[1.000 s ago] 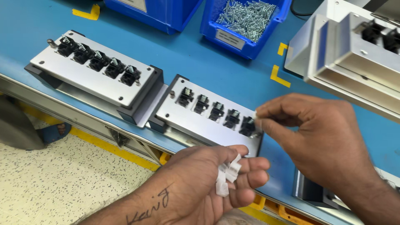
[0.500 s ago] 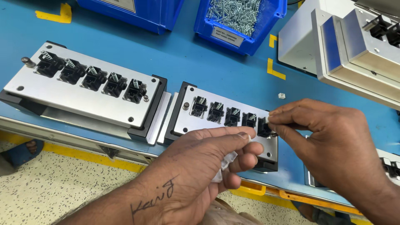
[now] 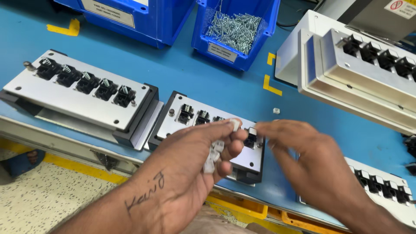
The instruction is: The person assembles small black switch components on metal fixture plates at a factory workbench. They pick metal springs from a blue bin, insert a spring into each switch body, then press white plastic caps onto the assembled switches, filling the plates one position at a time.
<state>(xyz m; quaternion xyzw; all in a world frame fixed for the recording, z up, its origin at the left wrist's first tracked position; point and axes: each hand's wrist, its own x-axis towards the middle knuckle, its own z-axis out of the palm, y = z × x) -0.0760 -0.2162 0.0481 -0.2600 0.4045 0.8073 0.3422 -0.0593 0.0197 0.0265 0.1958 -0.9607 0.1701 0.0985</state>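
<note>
Left hand brings the next clip forward as the right hand comes off the jig.

Half a second ago the right hand was pinched down at the end socket of the jig; now it has lifted back with fingers loosely spread, blurred, nothing visible in them, and that end socket looks filled, so one more seat seems done. The left hand has slid up over the jig and is closed around a small bunch of clips, one pinched up at its fingertips. The clips are small, pale, translucent plastic. The jig under the left fingers is a flat brushed-metal plate with a row of black square sockets. Beyond the fingertips sits a blue bin of shiny screws; a stray white piece lies just beyond the right hand.
</note>
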